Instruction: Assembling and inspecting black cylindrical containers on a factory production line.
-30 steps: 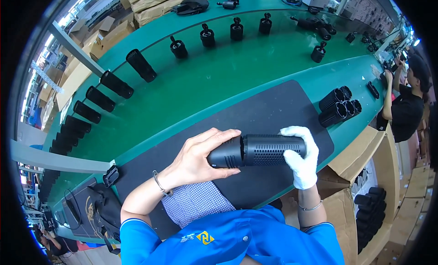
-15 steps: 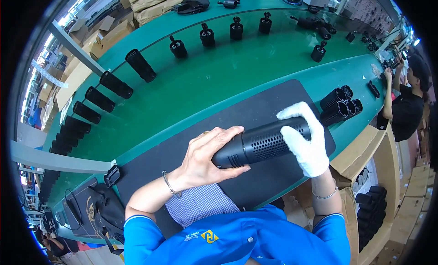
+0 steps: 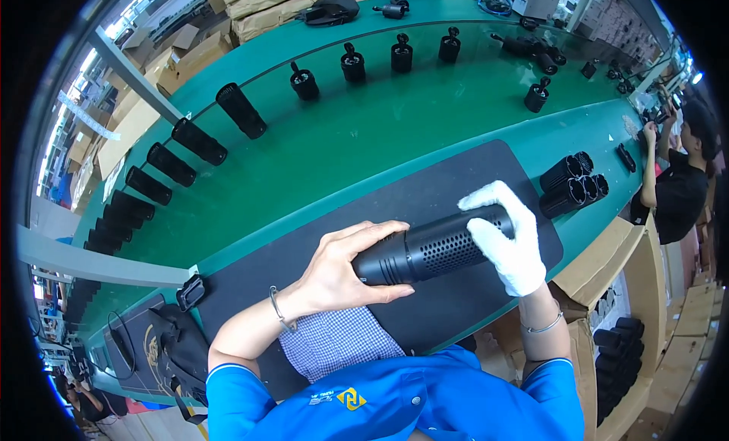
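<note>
A black cylinder with a perforated section [image 3: 448,250] lies crosswise between my hands, over the dark mat [image 3: 448,175]. My bare left hand [image 3: 342,265] is wrapped round its smooth, ridged left end, thumb on the near side. Gripping the perforated right end is my right hand [image 3: 510,240], in a white glove, its thumb and fingers on opposite sides of the cylinder. That far end is partly hidden by the glove. Below my left wrist lies a blue-and-white checked cloth [image 3: 342,341].
Several black cylinders [image 3: 199,141] line the green conveyor belt [image 3: 326,152], along with smaller black parts with upright stems [image 3: 402,54]. Open black tubes [image 3: 566,184] cluster right of the mat. A cardboard box [image 3: 600,247] stands at the right, near a co-worker [image 3: 676,164]. A black bag [image 3: 171,338] lies left.
The whole view has shifted slightly, so the bench and belt sit a little lower. Both hands keep their hold on the perforated cylinder, which has barely moved.
</note>
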A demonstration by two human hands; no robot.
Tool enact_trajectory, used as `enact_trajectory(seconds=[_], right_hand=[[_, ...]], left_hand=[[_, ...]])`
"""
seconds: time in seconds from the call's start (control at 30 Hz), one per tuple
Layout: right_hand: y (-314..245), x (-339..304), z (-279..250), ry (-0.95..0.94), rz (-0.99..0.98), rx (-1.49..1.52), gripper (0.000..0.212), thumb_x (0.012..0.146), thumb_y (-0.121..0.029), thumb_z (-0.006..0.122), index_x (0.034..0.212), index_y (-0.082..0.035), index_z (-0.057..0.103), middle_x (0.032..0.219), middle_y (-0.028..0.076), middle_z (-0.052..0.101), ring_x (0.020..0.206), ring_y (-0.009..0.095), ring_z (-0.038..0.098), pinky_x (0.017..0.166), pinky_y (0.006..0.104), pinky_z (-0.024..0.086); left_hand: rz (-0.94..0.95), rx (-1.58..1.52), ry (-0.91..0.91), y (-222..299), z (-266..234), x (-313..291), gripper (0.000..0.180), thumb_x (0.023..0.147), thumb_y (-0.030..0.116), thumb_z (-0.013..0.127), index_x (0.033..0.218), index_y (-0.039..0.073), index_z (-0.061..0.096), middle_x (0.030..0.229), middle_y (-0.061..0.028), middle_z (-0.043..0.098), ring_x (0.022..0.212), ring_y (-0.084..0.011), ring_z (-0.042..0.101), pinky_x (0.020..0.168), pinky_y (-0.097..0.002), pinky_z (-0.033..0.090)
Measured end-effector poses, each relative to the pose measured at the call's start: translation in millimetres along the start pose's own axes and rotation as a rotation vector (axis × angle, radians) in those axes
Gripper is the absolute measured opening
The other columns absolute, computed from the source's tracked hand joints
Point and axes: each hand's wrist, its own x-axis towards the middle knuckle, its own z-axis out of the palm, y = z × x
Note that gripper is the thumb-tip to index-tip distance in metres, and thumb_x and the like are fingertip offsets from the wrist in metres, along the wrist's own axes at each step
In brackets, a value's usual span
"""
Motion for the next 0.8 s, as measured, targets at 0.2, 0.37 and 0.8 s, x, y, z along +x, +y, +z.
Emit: enact_trajectory(seconds=[0.2, 0.37, 0.8], right_hand=[[-10, -1, 11, 0.100, 0.098, -0.019, 0.012, 0.082, -0.009, 0.060, 0.093, -0.006, 0.057, 0.080, 0.007, 0.057, 0.058, 0.012, 0.048, 0.053, 0.0239, 0.041], [-11, 11, 5, 0.048, 0.243, -0.107, 0.016, 0.083, -0.010, 0.061, 0.098, -0.007, 0.056, 0.084, 0.009, 0.059, 0.062, 0.013, 0.051, 0.054, 0.0246, 0.042], [22, 12, 12, 0.001, 0.281, 0.373, 0.056, 0.080, -0.004, 0.065, 0.133, -0.010, 0.047, 0.104, 0.011, 0.060, 0.081, 0.013, 0.057, 0.070, 0.0231, 0.046]], left_hand=[[0.055, 0.203, 0.089, 5, 5, -6, 0.070, 0.059, 0.017, 0.086, 0.121, 0.002, 0.057, 0.107, -0.0118, 0.065, 0.078, -0.0203, 0.062, 0.069, -0.0275, 0.053], [-0.161, -0.039, 0.060, 5, 13, -6, 0.071, 0.060, 0.016, 0.086, 0.123, 0.002, 0.056, 0.110, -0.0124, 0.064, 0.085, -0.0220, 0.062, 0.077, -0.0295, 0.053], [-0.621, -0.334, 0.402, -113, -30, 5, 0.049, 0.069, 0.007, 0.076, 0.112, 0.003, 0.053, 0.097, -0.0104, 0.064, 0.082, -0.0192, 0.061, 0.079, -0.0329, 0.050]])
